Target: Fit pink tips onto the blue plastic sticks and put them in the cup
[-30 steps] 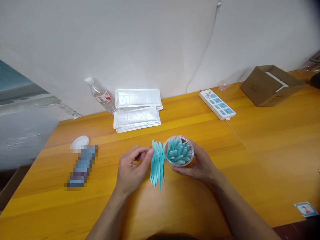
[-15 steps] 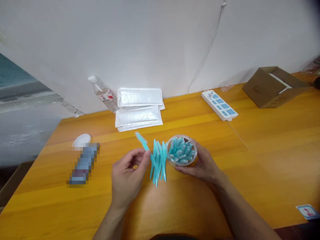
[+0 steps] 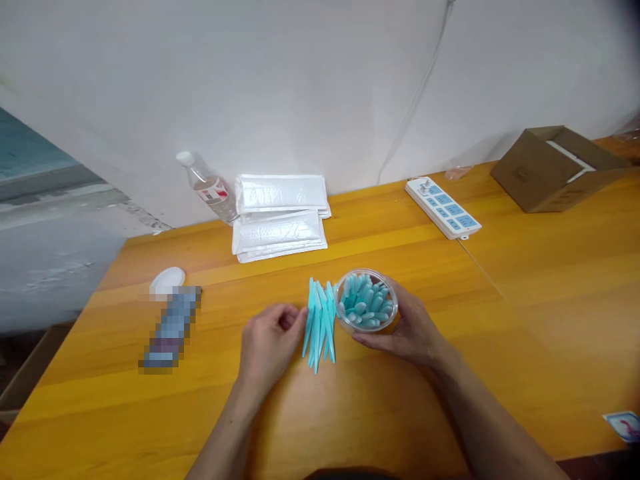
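Note:
Slim turquoise sticks (image 3: 320, 327), shaped like eyebrow razors, lie in a loose pile on the table. My left hand (image 3: 273, 340) rests at the pile's left edge, fingers curled and thumb and forefinger together at the outermost sticks. Whether a stick is between those fingertips is hard to make out. On the other side, my right hand (image 3: 413, 330) is wrapped round a clear round plastic tub (image 3: 345, 325), which leans slightly toward me. Packed inside the tub are many more turquoise sticks (image 3: 367, 300), their rounded ends up.
A white round lid (image 3: 170, 277) and a blurred-out phone (image 3: 173, 327) lie to the left. Behind are a plastic bottle (image 3: 215, 190) and silvery padded mailers (image 3: 280, 230). A power strip (image 3: 445, 210) and an open cardboard box (image 3: 543, 170) stand toward the right rear.
The stick that was raised in my left hand no longer shows above the fingers. That hand has come down slightly rightward to the pile. My right hand still holds the tub.

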A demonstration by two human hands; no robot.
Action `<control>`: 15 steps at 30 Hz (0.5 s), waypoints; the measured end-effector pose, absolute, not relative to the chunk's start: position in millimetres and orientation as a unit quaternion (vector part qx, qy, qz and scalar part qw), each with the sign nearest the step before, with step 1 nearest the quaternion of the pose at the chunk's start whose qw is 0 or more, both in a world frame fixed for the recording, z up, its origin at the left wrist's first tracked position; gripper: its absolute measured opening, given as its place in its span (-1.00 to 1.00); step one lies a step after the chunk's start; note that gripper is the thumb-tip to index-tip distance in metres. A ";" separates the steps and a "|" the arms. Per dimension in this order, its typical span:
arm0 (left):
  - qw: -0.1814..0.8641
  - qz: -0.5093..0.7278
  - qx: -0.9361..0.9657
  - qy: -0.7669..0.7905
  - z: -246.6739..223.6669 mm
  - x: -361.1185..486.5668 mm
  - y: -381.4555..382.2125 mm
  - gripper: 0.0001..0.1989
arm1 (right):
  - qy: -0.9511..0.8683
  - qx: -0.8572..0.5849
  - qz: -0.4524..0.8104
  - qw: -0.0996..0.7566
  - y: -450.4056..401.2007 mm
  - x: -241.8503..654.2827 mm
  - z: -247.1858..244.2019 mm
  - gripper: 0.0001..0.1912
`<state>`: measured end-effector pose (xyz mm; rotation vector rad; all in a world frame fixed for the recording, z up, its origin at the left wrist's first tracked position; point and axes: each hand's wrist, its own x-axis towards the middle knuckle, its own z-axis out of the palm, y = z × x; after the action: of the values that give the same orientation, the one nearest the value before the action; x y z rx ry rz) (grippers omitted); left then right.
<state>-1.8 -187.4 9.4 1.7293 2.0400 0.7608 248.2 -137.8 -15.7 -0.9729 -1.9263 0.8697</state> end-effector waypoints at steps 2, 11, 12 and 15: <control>0.206 0.167 0.609 0.748 -5.2 -3.0 -186.3 -0.73 | -0.756 -0.390 0.346 0.395 -137.9 248.0 -16.6 -0.14; 0.277 0.346 0.555 0.704 24.5 1.6 -185.4 -0.82 | -0.754 -0.386 0.357 0.393 -138.0 247.0 -17.9 -0.14; 0.257 0.426 0.545 0.675 35.5 6.1 -186.7 -0.86 | -0.755 -0.386 0.358 0.392 -138.0 247.1 -17.7 -0.14; 0.146 0.562 0.573 0.578 65.0 25.0 -183.2 -0.92 | -0.754 -0.387 0.357 0.392 -138.3 247.5 -17.1 -0.14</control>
<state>25.0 -183.2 65.0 1.6509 1.6642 1.6184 247.5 -138.3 -17.1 -0.9821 -1.9147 0.9076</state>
